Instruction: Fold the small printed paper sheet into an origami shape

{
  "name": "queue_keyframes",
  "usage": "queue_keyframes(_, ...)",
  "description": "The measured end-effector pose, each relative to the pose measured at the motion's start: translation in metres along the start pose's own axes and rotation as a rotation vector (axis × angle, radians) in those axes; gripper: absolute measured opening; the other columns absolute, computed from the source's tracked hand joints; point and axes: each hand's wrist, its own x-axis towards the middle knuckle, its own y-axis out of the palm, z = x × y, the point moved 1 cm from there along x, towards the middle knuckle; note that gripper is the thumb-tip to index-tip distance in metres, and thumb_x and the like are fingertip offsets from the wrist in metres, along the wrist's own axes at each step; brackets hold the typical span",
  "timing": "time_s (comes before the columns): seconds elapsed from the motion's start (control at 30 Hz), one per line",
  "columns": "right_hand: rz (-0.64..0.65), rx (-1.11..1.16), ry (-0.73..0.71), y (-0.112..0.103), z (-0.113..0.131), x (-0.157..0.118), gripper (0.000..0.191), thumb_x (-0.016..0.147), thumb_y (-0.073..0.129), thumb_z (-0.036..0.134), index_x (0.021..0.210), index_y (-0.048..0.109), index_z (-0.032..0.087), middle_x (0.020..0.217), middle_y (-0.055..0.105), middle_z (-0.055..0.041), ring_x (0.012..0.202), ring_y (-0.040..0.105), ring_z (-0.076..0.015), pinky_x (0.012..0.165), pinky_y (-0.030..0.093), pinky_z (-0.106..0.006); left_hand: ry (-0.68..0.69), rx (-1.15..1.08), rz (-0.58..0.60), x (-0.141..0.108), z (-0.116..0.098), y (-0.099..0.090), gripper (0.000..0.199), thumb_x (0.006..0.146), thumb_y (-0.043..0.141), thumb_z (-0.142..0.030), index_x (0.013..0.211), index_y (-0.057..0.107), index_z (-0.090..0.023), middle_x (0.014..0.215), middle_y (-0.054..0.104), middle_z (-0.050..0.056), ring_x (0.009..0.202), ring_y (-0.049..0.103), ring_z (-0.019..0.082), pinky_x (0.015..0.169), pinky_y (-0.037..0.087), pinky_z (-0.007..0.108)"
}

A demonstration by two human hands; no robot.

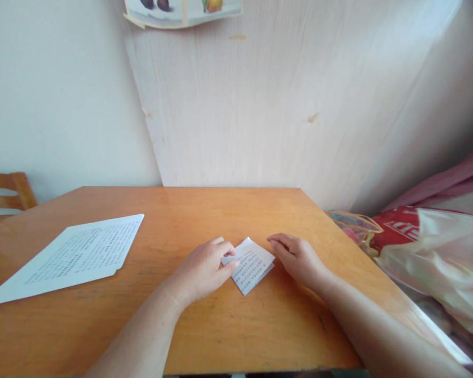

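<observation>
While the left hand (207,268) grips the left corner of a folded paper (250,268), the thumb lying over its face and the fingers bent beside it, the right hand (297,257) is just beside the opposite corner, apart from it. That right hand is loosely curled, thumb close to the forefinger, and nothing shows in its grasp; whether those two tips meet is too blurred to tell. The paper is on the table (220,336), between the hands and towards the near edge, turned so that one corner points at the person. Rows of dark characters cover most of its upper face, and a lower layer peeks out along the lower right side.

Well apart, on the left of the table, are some flat sheets (86,252) with dense printed lines, their edges not quite matched. A wooden chair (23,189) stands beyond the table's left side. Behind the table, a pale panel (240,115) stands against the wall (63,105), with part of a fruit picture (181,13) at the top. Off the right side are a whitish bag (437,262), something red (398,226) and a pink cloth (445,178).
</observation>
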Motion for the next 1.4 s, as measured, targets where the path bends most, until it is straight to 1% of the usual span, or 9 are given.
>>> queue_keyframes(0.17, -0.018, 0.084, 0.03, 0.006, -0.006, 0.001, 0.035, 0.097, 0.042, 0.032, 0.117, 0.068, 0.021, 0.109, 0.074, -0.0071, 0.098, 0.068, -0.0232, 0.084, 0.05, -0.034, 0.039, 0.12, -0.001, -0.003, -0.019, 0.01, 0.056, 0.07, 0.076, -0.061, 0.108, 0.059, -0.023, 0.109, 0.061, 0.006, 0.104, 0.058, 0.028, 0.086, 0.045, 0.038)
queue_keyframes(0.27, 0.019, 0.1, 0.021, 0.008, -0.006, -0.001, 0.039, 0.094, 0.043, 0.027, 0.126, 0.064, 0.019, 0.109, 0.074, -0.0088, 0.098, 0.068, -0.0233, 0.085, 0.05, -0.034, 0.067, 0.178, 0.013, -0.004, -0.024, 0.017, 0.049, 0.073, 0.076, -0.053, 0.108, 0.06, -0.023, 0.112, 0.06, 0.007, 0.109, 0.056, 0.03, 0.091, 0.044, 0.041)
queue_keyframes(0.4, 0.089, 0.137, 0.051, 0.008, -0.005, -0.005, 0.045, 0.09, 0.043, 0.02, 0.131, 0.061, 0.018, 0.089, 0.074, -0.0059, 0.081, 0.068, -0.0207, 0.075, 0.05, -0.032, 0.094, 0.159, 0.075, -0.004, -0.018, 0.015, 0.035, 0.079, 0.071, -0.041, 0.109, 0.063, -0.025, 0.116, 0.06, 0.006, 0.111, 0.055, 0.029, 0.095, 0.043, 0.04)
queue_keyframes(0.53, 0.116, 0.127, 0.044, 0.007, -0.005, -0.007, 0.036, 0.091, 0.043, 0.02, 0.119, 0.066, 0.02, 0.085, 0.074, -0.004, 0.076, 0.067, -0.0186, 0.068, 0.049, -0.029, 0.128, 0.122, 0.113, -0.004, -0.008, 0.006, 0.033, 0.078, 0.07, -0.033, 0.11, 0.065, -0.026, 0.114, 0.064, 0.004, 0.11, 0.055, 0.027, 0.096, 0.042, 0.039)
queue_keyframes(0.73, 0.108, 0.111, -0.194, 0.0, 0.006, -0.009, 0.024, 0.092, 0.052, 0.018, 0.105, 0.071, 0.022, 0.099, 0.072, -0.005, 0.089, 0.066, -0.0192, 0.08, 0.05, -0.031, 0.152, 0.067, 0.188, -0.006, 0.0, -0.004, 0.034, 0.081, 0.06, -0.02, 0.113, 0.066, -0.029, 0.12, 0.066, 0.0, 0.113, 0.056, 0.025, 0.099, 0.04, 0.039)
queue_keyframes(0.9, 0.214, 0.104, -0.368, -0.005, 0.021, -0.015, 0.024, 0.09, 0.056, 0.014, 0.107, 0.071, 0.023, 0.098, 0.071, -0.0044, 0.09, 0.065, -0.0188, 0.082, 0.05, -0.031, 0.171, 0.042, 0.185, -0.008, 0.004, -0.006, 0.037, 0.077, 0.058, -0.014, 0.11, 0.068, -0.03, 0.119, 0.062, 0.0, 0.116, 0.052, 0.024, 0.1, 0.041, 0.037)
queue_keyframes(1.03, 0.279, 0.034, -0.414, -0.006, 0.026, -0.016, 0.028, 0.088, 0.055, 0.01, 0.108, 0.07, 0.022, 0.099, 0.071, -0.0049, 0.092, 0.065, -0.0198, 0.085, 0.05, -0.033, 0.127, 0.045, 0.158, -0.01, 0.006, -0.004, 0.037, 0.075, 0.057, -0.012, 0.107, 0.066, -0.03, 0.111, 0.059, 0.002, 0.108, 0.054, 0.022, 0.09, 0.044, 0.033)
queue_keyframes(1.27, 0.098, -0.017, -0.334, -0.002, 0.011, -0.011, 0.035, 0.09, 0.051, 0.013, 0.122, 0.063, 0.021, 0.116, 0.071, -0.0076, 0.104, 0.065, -0.0223, 0.094, 0.048, -0.039, 0.092, 0.083, 0.119, -0.009, 0.001, -0.002, 0.03, 0.076, 0.066, -0.025, 0.105, 0.062, -0.026, 0.108, 0.059, 0.002, 0.105, 0.055, 0.024, 0.088, 0.044, 0.035)
queue_keyframes(1.4, 0.096, -0.093, -0.295, 0.003, 0.004, -0.008, 0.051, 0.083, 0.051, 0.009, 0.133, 0.057, 0.018, 0.125, 0.068, -0.0102, 0.113, 0.061, -0.0249, 0.099, 0.046, -0.042, 0.109, 0.115, 0.064, -0.008, -0.007, 0.0, 0.036, 0.075, 0.072, -0.03, 0.109, 0.061, -0.025, 0.113, 0.058, 0.003, 0.109, 0.053, 0.026, 0.093, 0.043, 0.038)
